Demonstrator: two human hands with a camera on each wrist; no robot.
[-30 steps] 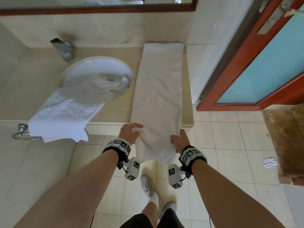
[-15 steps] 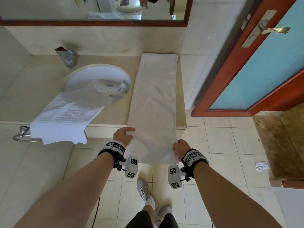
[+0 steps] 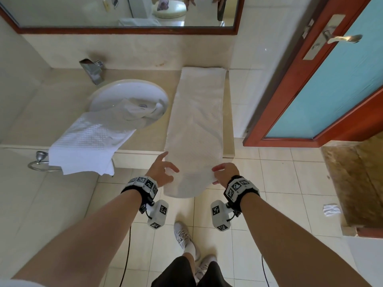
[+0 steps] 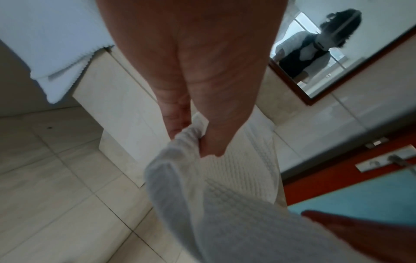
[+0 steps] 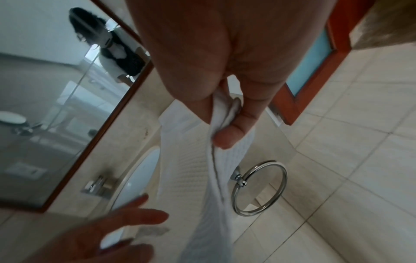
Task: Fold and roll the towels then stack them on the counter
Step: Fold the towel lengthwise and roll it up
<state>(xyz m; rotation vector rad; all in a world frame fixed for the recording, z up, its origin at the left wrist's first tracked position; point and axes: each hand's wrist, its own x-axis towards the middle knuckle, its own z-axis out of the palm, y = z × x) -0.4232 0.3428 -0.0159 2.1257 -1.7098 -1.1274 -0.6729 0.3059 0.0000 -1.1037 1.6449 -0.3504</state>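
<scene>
Two hands pinch our folded waffle towel's [image 3: 194,129] near corners, left hand [image 3: 160,172] and right hand [image 3: 224,172]; its length runs away across the surface [image 3: 145,139] toward the mirror.

Head view high, facing down at counter [image 3: 145,139], wrist views close along palms, sharing mirror [image 4: 333,67]

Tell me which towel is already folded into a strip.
The long towel right of the sink, pinched by both hands; the other lies crumpled across the basin.
</scene>
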